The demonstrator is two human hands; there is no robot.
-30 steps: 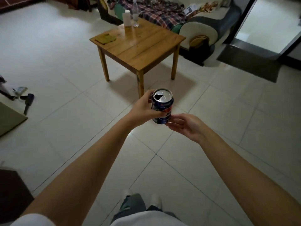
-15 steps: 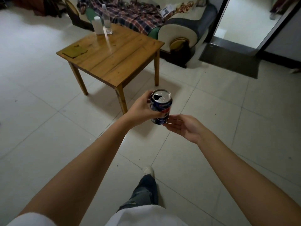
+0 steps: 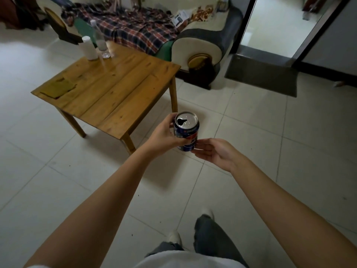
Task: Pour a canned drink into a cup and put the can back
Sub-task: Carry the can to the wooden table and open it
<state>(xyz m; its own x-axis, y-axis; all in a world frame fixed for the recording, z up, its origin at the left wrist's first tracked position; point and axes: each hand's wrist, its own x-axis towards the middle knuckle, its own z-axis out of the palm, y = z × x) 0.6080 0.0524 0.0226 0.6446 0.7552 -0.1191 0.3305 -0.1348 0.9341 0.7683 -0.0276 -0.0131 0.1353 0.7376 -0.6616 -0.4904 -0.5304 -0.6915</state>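
Can (image 3: 187, 130) upright, top open, gripped by left hand (image 3: 164, 135); right hand (image 3: 214, 152) relaxed, fingertips touching its base.

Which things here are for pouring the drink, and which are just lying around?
For the job:
- opened blue drink can, gripped by the left hand
- right hand, open at the can's base
- white cup on the wooden table

Just lying about:
- clear plastic bottle
- yellow-green cloth
- plaid blanket
- doormat

Counts in the room
One can (image 3: 187, 130), two hands: left hand (image 3: 163, 135), right hand (image 3: 214, 152); one wooden table (image 3: 116, 88) bearing, at 11 o'clock, one white cup (image 3: 88, 47), one clear bottle (image 3: 100, 42) and one cloth (image 3: 58, 88); one sofa (image 3: 197, 45) at 12 o'clock, one doormat (image 3: 262, 78) at 1 o'clock
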